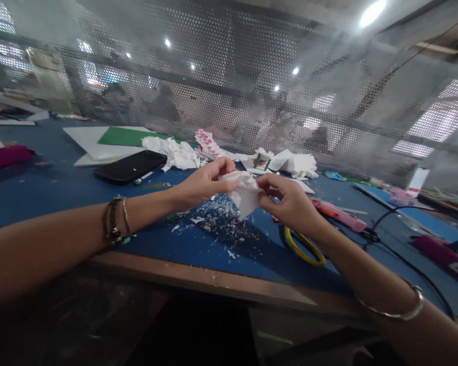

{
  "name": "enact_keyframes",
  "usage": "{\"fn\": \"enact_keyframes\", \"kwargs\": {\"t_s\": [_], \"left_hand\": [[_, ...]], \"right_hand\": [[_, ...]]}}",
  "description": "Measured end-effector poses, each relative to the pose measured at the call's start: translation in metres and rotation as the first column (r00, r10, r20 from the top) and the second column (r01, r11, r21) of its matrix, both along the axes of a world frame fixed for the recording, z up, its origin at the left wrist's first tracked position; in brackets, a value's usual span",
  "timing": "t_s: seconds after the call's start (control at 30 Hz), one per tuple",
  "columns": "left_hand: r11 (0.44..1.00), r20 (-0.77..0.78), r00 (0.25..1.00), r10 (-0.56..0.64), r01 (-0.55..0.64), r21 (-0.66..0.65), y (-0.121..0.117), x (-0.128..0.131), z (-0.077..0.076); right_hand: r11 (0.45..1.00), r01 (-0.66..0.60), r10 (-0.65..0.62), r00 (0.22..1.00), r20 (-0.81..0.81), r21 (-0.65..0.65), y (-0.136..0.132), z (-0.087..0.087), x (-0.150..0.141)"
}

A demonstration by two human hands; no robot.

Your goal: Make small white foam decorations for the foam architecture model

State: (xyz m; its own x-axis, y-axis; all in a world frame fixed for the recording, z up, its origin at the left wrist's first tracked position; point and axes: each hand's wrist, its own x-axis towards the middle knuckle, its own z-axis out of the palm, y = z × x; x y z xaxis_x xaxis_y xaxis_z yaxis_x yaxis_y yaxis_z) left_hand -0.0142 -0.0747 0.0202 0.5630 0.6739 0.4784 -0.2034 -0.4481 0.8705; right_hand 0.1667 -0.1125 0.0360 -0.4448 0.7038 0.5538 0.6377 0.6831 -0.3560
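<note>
As left hand (204, 187) and right hand (292, 204) fingers pinch it right of the phone (131, 166), white paper (249, 197) seems light, tearable, best edge-held.

Here's my left arm (61, 236), sporting dark beaded bands (112, 223)! Hugging those bands on the hand side, a slim silvery bracelet (125, 209); by their lower end, a teal bead (127, 239). Well right of the bands, my right arm (359, 267) answers with one silvery bangle (404, 316)!

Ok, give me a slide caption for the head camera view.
Left hand and right hand hold crumpled white paper over white scraps on a blue tabletop, near a black smartphone.
</note>
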Motion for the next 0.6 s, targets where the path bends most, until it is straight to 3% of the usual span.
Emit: {"fn": "enact_keyframes", "kwargs": {"t_s": [0.13,0.3,0.4,0.6], "left_hand": [[0.991,-0.038,0.995,-0.087,0.082,-0.107,0.004,0.000,0.001],[0.997,-0.093,0.995,-0.027,0.020,-0.074,0.010,-0.004,0.005],[0.992,-0.121,0.993,-0.019,0.004,-0.124,0.012,-0.004,0.004],[0.985,-0.012,0.997,0.079,-0.080,-0.155,0.018,-0.003,0.003]], "right_hand": [[0.991,0.042,-0.062,0.985,0.162,0.126,0.000,0.003,0.000],[0.978,0.095,-0.145,0.949,0.280,0.185,0.000,0.007,0.002],[0.971,0.131,-0.194,0.918,0.345,0.198,0.003,0.007,0.006],[0.972,0.165,-0.219,0.889,0.402,0.165,0.010,0.004,0.013]]}}
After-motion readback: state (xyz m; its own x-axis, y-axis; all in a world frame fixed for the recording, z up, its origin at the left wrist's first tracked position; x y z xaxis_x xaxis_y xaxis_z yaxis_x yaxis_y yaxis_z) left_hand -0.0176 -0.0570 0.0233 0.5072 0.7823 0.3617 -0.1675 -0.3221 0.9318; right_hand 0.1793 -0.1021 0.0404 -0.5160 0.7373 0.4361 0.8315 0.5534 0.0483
